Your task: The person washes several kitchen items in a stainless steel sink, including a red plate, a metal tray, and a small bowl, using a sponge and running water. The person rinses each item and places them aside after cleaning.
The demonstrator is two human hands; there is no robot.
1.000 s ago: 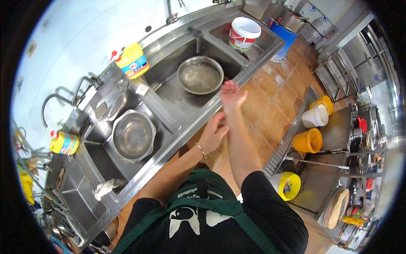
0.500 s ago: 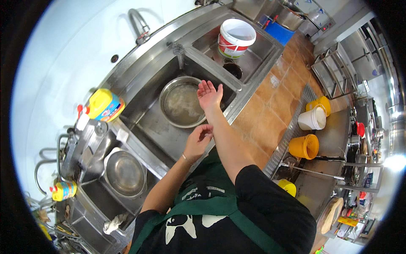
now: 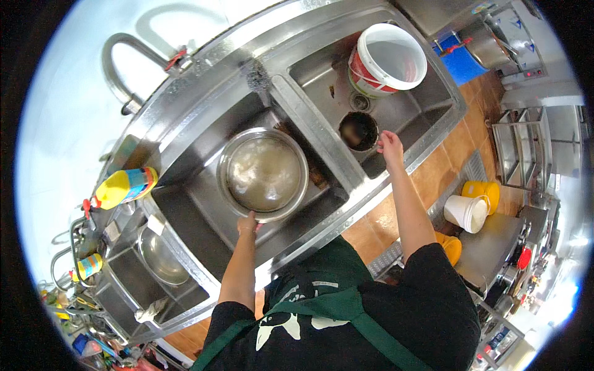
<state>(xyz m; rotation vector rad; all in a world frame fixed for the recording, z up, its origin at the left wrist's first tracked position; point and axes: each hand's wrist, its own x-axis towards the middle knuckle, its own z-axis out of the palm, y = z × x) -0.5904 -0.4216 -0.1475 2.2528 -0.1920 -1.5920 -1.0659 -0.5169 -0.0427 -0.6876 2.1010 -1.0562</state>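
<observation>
In the middle sink compartment (image 3: pixel 210 238) sits a round metal basin (image 3: pixel 224 204) holding cloudy water. My left hand (image 3: pixel 248 227) is closed on the basin's near rim, the thumb over the edge and the fingers mostly hidden below it. A small dark round pot (image 3: pixel 342 140) with something brown inside is in the right compartment (image 3: pixel 314 69). At the pot's right edge my right hand (image 3: pixel 390 148) is pinched closed on it; whether it holds the rim or a handle is hard to see. Behind the pot stands a white and red bucket (image 3: pixel 362 69), beside the drain.
Yellow bottles (image 3: pixel 128 187) stand along the left side near curved taps (image 3: pixel 111 57). Another metal basin (image 3: pixel 162 258) sits in the left compartment. Right of the sink, across the tiled floor (image 3: pixel 447 148), are a white bucket (image 3: pixel 459 211), yellow buckets (image 3: pixel 489 193) and a wire rack (image 3: pixel 523 148).
My hands have moved apart. The left has come down onto the basin's rim, and the right has crossed to the dark pot. The whole view has also shifted toward the sink.
</observation>
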